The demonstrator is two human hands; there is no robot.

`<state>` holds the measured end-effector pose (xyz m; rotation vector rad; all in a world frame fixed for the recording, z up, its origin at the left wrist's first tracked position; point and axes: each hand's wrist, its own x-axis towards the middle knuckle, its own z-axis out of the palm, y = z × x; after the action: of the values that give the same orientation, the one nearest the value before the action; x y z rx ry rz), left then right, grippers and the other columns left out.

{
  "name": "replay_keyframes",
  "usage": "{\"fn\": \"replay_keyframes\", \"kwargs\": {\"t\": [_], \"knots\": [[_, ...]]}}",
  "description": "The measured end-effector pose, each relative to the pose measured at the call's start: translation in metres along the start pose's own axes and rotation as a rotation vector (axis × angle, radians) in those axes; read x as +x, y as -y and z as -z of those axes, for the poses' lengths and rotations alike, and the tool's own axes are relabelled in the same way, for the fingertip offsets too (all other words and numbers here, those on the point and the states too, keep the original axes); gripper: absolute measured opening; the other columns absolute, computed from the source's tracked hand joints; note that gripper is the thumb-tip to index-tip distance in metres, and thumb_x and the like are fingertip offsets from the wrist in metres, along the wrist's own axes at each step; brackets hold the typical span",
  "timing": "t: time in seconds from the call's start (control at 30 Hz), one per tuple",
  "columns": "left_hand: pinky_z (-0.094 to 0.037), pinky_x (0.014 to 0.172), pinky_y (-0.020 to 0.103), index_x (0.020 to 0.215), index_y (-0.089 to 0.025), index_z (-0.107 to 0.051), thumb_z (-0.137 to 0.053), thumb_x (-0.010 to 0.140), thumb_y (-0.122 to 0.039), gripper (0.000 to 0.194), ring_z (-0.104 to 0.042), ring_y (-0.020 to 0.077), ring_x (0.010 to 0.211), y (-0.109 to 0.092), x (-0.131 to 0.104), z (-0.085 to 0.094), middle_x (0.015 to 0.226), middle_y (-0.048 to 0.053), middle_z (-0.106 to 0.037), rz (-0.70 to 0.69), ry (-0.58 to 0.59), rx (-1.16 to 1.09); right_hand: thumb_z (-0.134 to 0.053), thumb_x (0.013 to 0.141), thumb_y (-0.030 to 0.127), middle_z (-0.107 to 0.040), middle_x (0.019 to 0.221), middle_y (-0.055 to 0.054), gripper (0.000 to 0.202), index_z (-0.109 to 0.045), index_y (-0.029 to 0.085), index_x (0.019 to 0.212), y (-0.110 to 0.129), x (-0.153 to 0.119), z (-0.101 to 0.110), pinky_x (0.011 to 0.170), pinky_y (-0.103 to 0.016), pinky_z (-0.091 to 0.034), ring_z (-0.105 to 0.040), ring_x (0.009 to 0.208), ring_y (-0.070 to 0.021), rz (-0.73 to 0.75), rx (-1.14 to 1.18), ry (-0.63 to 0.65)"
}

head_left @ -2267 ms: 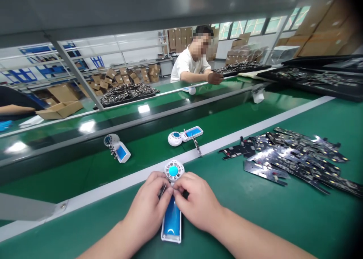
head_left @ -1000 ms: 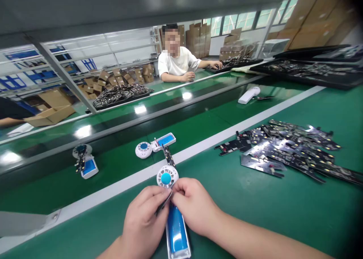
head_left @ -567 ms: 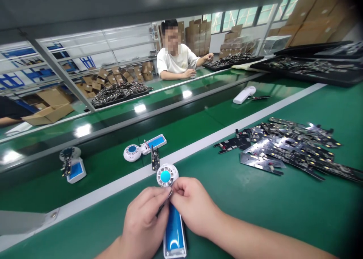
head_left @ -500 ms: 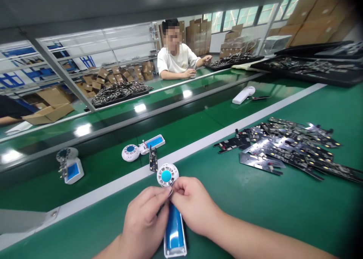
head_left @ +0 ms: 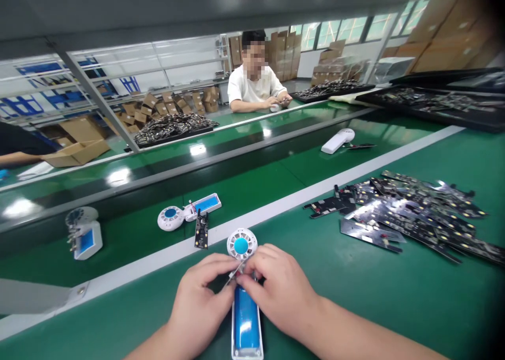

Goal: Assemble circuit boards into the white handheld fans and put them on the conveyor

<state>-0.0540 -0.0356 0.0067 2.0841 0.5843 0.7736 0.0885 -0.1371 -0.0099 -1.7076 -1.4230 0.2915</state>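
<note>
A white handheld fan body lies on the green bench in front of me, its round head with a turquoise centre pointing away and a blue cell filling its handle. My left hand pinches a thin circuit board, tilted nearly edge-on over the fan's neck. My right hand is closed at the same neck, fingertips beside the board near a bit of red. Whatever sits between those right fingertips is hidden.
Loose circuit boards are heaped at the right. Along the green belt lie an open fan with a board, another open fan, and a closed-side-up fan. A co-worker sits opposite. A metal shelf hangs overhead.
My hands have shifted slightly, and the board's edge now shows between my fingers. Fans on the belt have slid left. The co-worker's hands have come together, away from the tray of boards.
</note>
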Motion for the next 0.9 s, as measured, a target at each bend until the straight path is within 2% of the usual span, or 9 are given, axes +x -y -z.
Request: {"fn": "replay_keyframes", "kwargs": {"t": [0.23, 0.33, 0.53, 0.6, 0.73, 0.9], "knots": [[-0.059, 0.074, 0.017, 0.089, -0.027, -0.080, -0.066, 0.073, -0.003, 0.032, -0.074, 0.0127, 0.078, -0.004, 0.003, 0.001, 0.086, 0.000, -0.077, 0.002, 0.057, -0.065, -0.079, 0.069, 0.008, -0.061, 0.073, 0.003, 0.027, -0.054, 0.021, 0.069, 0.006, 0.000, 0.004, 0.066, -0.029, -0.041, -0.058, 0.074, -0.0177, -0.152, 0.007, -0.002], [-0.059, 0.076, 0.017, 0.089, -0.026, -0.079, -0.064, 0.073, -0.001, 0.033, -0.074, 0.0126, 0.080, -0.004, 0.004, 0.002, 0.088, 0.000, -0.077, -0.021, 0.064, -0.066, -0.080, 0.066, 0.008, -0.060, 0.085, 0.002, 0.032, -0.054, 0.022, 0.080, 0.008, -0.001, 0.006, 0.071, -0.032, -0.045, -0.058, 0.083, -0.0201, -0.195, -0.002, 0.013], [-0.062, 0.072, 0.022, 0.092, -0.022, -0.078, -0.062, 0.075, -0.001, 0.031, -0.074, 0.0155, 0.080, -0.004, 0.006, 0.006, 0.090, 0.003, -0.077, -0.130, 0.144, -0.060, -0.080, 0.066, 0.007, -0.060, 0.104, -0.004, 0.052, -0.054, 0.020, 0.110, 0.008, -0.003, 0.006, 0.081, -0.037, -0.049, -0.058, 0.095, -0.0227, -0.154, 0.008, 0.001], [-0.062, 0.071, 0.022, 0.092, -0.022, -0.078, -0.061, 0.075, 0.001, 0.033, -0.075, 0.0155, 0.079, -0.004, 0.006, 0.007, 0.090, 0.003, -0.077, -0.168, 0.151, -0.054, -0.081, 0.068, 0.009, -0.062, 0.103, -0.003, 0.046, -0.059, 0.021, 0.107, 0.007, -0.003, 0.006, 0.082, -0.037, -0.049, -0.058, 0.095, -0.0229, -0.110, -0.003, 0.011], [-0.062, 0.071, 0.023, 0.097, -0.024, -0.077, -0.061, 0.076, 0.003, 0.037, -0.074, 0.0152, 0.080, -0.003, 0.008, 0.009, 0.090, 0.002, -0.077, -0.249, 0.203, -0.043, -0.080, 0.073, 0.012, -0.065, 0.088, 0.000, 0.019, -0.070, 0.023, 0.085, 0.002, -0.003, 0.005, 0.075, -0.032, -0.048, -0.057, 0.086, -0.0195, -0.006, -0.006, 0.005], [-0.062, 0.069, 0.025, 0.095, -0.022, -0.075, -0.056, 0.071, 0.007, 0.042, -0.074, 0.0167, 0.078, -0.003, 0.010, 0.012, 0.088, 0.003, -0.076, -0.280, 0.259, -0.019, -0.080, 0.076, 0.015, -0.065, 0.079, 0.001, 0.010, -0.074, 0.022, 0.080, -0.003, -0.005, 0.000, 0.069, -0.030, -0.043, -0.056, 0.077, -0.0174, 0.074, 0.005, -0.065]]}}
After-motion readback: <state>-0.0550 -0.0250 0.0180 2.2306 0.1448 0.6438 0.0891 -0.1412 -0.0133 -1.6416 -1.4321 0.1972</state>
